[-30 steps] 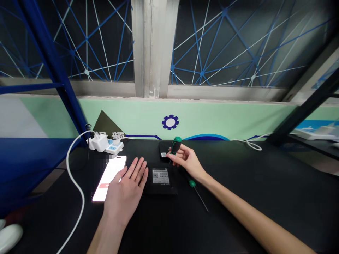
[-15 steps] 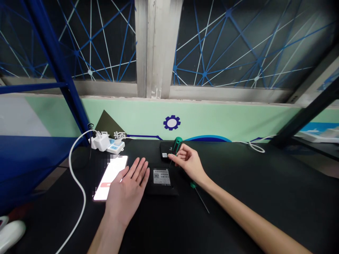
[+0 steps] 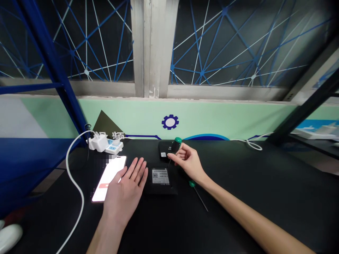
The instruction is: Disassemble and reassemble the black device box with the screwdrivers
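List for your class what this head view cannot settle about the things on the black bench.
Head view:
- smartphone: left hand covers its lower right; a pixelated patch blurs its upper left.
- label on the black box: print too small to read.
- rear black device: right hand and green-handled screwdriver hide its right part.
- screwdriver tip: too small to make out.

A green-and-black plastic screwdriver point(image 3: 176, 146) sits tilted in my right hand point(image 3: 188, 163) — tip down, just beside a flat black box point(image 3: 162, 148).
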`<move>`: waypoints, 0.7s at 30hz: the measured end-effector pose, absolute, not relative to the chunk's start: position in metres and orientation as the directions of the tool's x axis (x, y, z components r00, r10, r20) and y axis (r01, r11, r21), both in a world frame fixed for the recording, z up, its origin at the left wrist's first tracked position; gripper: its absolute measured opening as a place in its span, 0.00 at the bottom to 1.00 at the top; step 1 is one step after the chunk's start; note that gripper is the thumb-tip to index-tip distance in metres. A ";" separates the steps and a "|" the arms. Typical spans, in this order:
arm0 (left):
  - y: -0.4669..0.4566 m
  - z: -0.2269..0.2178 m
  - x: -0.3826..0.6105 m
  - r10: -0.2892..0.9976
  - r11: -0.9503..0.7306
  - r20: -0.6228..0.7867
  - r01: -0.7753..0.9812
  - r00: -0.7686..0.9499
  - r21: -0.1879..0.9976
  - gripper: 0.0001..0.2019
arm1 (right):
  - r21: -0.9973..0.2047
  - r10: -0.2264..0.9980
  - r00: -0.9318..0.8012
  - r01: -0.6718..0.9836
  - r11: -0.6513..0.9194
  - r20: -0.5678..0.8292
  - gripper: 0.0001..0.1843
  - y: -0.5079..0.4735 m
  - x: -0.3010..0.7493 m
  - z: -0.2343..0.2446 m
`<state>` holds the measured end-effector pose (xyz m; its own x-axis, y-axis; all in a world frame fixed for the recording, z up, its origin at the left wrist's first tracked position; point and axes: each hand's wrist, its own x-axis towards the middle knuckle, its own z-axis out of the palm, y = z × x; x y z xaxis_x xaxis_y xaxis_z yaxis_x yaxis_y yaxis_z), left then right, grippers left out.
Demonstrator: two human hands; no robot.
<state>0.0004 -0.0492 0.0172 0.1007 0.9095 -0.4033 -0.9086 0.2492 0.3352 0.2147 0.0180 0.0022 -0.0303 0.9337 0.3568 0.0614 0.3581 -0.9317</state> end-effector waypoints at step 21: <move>-0.048 0.014 -0.001 0.921 0.232 -0.379 -0.912 0.093 0.338 0.23 | -0.914 0.831 -0.397 -0.053 0.403 0.390 0.13 -0.002 0.231 0.017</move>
